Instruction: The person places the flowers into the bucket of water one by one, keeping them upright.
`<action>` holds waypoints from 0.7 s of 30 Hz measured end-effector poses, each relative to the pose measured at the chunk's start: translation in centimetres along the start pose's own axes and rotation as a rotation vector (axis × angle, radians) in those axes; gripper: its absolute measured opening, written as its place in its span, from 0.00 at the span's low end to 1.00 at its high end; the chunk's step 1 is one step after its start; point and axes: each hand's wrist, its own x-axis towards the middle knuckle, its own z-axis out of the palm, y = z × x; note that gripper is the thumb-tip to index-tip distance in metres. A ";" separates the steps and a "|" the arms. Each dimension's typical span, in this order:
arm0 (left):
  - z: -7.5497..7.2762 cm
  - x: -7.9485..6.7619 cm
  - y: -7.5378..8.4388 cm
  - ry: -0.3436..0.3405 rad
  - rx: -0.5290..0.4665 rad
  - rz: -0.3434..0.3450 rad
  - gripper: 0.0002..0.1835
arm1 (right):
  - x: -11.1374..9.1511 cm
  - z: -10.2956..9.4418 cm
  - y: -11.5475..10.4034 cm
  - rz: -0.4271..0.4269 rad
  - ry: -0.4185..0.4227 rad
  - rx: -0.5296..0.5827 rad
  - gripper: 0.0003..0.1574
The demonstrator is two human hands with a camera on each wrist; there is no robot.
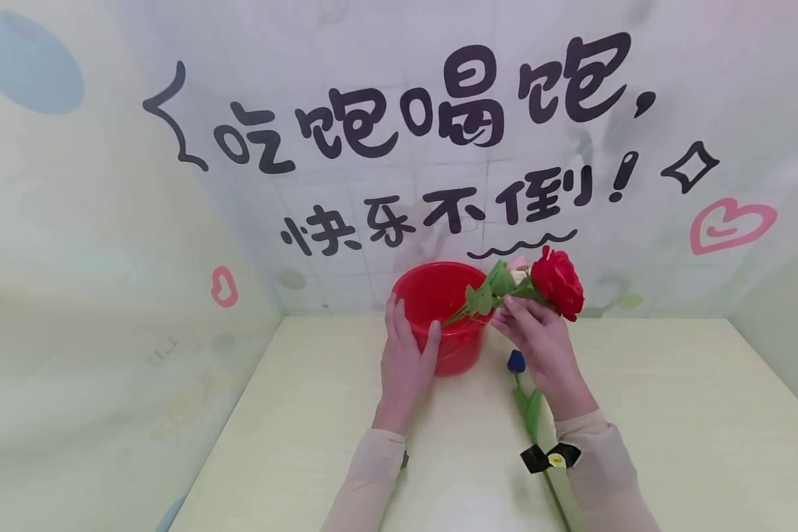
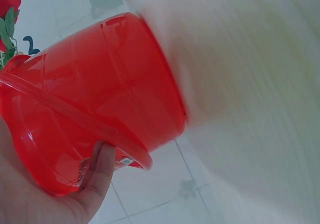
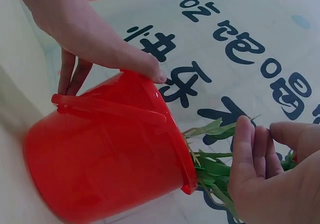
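A red plastic bucket (image 1: 452, 355) stands on the table with its handle hanging down its side. My left hand (image 1: 407, 362) grips it at the left, thumb near the rim and fingers spread along the wall, as the left wrist view shows too. My right hand (image 1: 539, 343) pinches the stem of a red artificial rose (image 1: 557, 283) just above the bucket's right rim. Pale pink and white petals (image 1: 519, 270) show behind the rose. Green stems and leaves (image 3: 212, 171) slant over the rim, their lower ends inside the bucket.
A blue artificial tulip (image 1: 516, 361) with green leaves lies on the pale wooden table (image 1: 678, 421), partly under my right forearm. Behind the table rises a wall covering (image 1: 386, 44) with large black characters and pink hearts.
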 end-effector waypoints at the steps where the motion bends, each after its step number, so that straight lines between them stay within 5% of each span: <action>1: 0.0 0.0 0.0 0.001 -0.001 0.001 0.54 | 0.0 -0.2 -0.2 0.001 -0.022 -0.039 0.11; 6: 0.2 0.0 -0.1 0.014 -0.004 0.010 0.53 | -0.3 -1.8 -1.3 -0.011 -0.160 -0.301 0.23; 10: 0.2 0.0 0.0 0.019 -0.007 0.015 0.53 | -0.6 -3.1 -2.5 -0.046 -0.267 -0.463 0.22; 15: 0.2 0.0 0.1 0.022 -0.006 0.015 0.53 | -1.1 -4.4 -3.6 -0.058 -0.373 -0.555 0.18; 21: 0.0 -0.1 0.1 0.010 0.000 0.006 0.53 | -0.9 -5.6 -3.4 0.032 -0.446 -0.653 0.21</action>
